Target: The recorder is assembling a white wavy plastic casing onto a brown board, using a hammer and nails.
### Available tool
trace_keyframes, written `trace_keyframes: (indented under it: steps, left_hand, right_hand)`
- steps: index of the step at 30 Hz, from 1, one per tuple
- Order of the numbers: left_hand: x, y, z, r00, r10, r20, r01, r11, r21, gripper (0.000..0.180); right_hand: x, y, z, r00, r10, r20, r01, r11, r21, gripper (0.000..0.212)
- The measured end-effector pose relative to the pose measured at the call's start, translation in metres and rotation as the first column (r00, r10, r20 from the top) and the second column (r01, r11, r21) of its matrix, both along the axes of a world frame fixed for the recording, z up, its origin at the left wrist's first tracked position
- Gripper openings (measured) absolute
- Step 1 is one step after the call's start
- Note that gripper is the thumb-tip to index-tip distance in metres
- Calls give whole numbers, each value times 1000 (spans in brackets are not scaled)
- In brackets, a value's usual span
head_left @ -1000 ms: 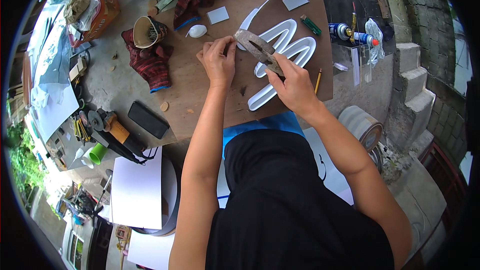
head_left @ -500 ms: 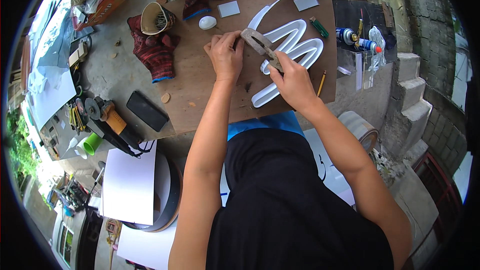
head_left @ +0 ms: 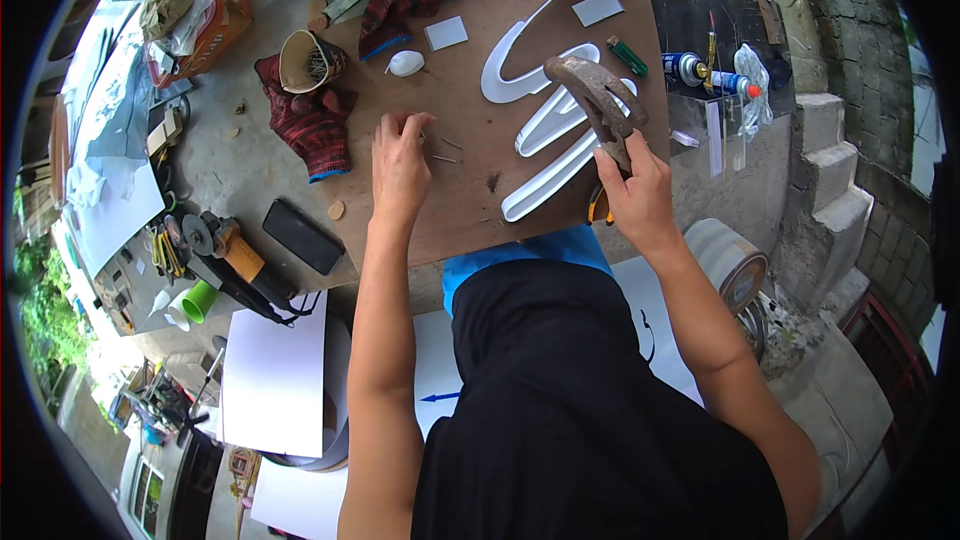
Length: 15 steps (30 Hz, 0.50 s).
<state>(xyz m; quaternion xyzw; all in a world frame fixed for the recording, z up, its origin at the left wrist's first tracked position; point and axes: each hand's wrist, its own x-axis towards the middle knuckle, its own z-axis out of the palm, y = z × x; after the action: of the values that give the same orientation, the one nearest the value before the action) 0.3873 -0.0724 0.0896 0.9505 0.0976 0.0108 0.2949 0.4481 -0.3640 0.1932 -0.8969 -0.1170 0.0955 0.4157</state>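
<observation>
Hands are held well apart over the brown board (head_left: 460,215) on the worktop (head_left: 215,155). A hammer (head_left: 592,78) is clamped in the right hand (head_left: 642,195), its head seen across the white channelled piece (head_left: 550,178), which is laid on the board. The left hand (head_left: 402,165) is held with fingers bent; whether anything is pinched there cannot be told. Near on the left, a black phone (head_left: 302,236) is set beside an angle grinder (head_left: 240,254). Just right of the left fingers, two nails (head_left: 452,144) are laid. Farther left, a red glove (head_left: 300,130) is placed by a cup (head_left: 292,60). At the far right, a green lighter (head_left: 627,55) is placed.
</observation>
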Motion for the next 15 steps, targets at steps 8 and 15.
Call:
trace_keyframes:
  steps: [8,15]
  left_hand:
    - [13,-5,12,958,-269,-96,266,963,-44,20]
    - [19,-13,13,911,-370,-184,393,912,113,13]
  right_hand:
    - [-14,-13,-2,996,-36,-80,37,999,14,35]
    - [-19,-18,-3,994,-44,-105,46,999,22,35]
